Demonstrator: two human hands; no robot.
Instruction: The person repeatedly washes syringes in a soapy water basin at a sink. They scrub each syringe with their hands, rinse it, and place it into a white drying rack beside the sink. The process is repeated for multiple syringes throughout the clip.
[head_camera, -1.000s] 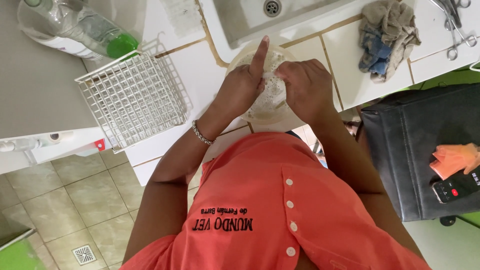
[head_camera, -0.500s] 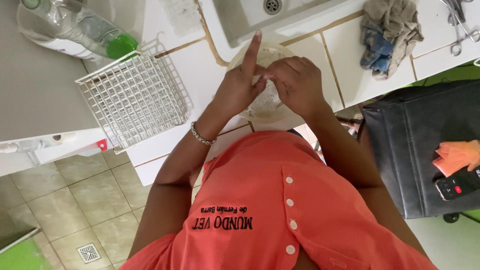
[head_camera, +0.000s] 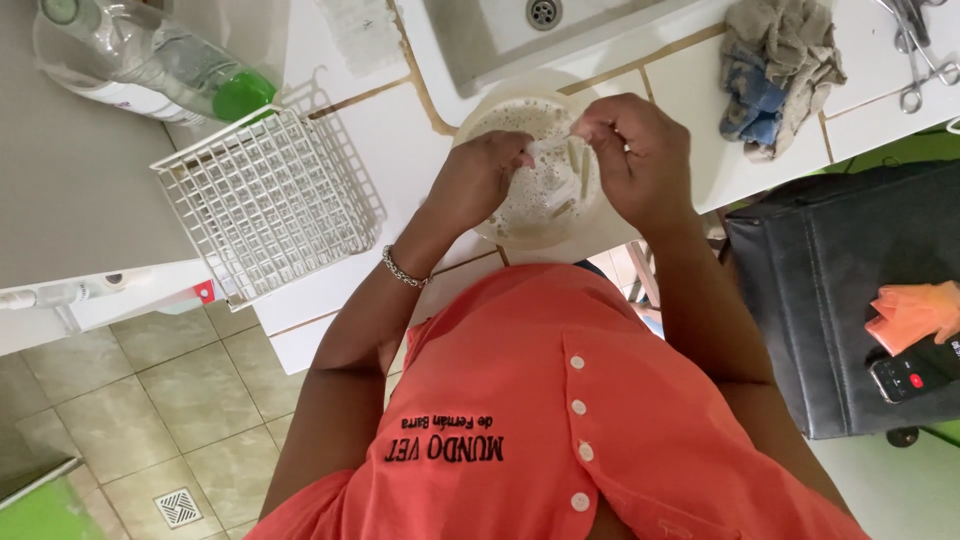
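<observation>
Left hand (head_camera: 480, 180) curled over near rim of white bowl (head_camera: 540, 170), fingers pinching small pale piece; right hand (head_camera: 640, 155) just beside, pinching thin white strip above cloudy liquid; risk: slippery strip drops, splash; bowl near counter edge, could tip.

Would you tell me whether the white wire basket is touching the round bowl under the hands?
Apart. The head view shows bare white countertop between the wire basket and the bowl, with the left forearm crossing that gap.
</observation>
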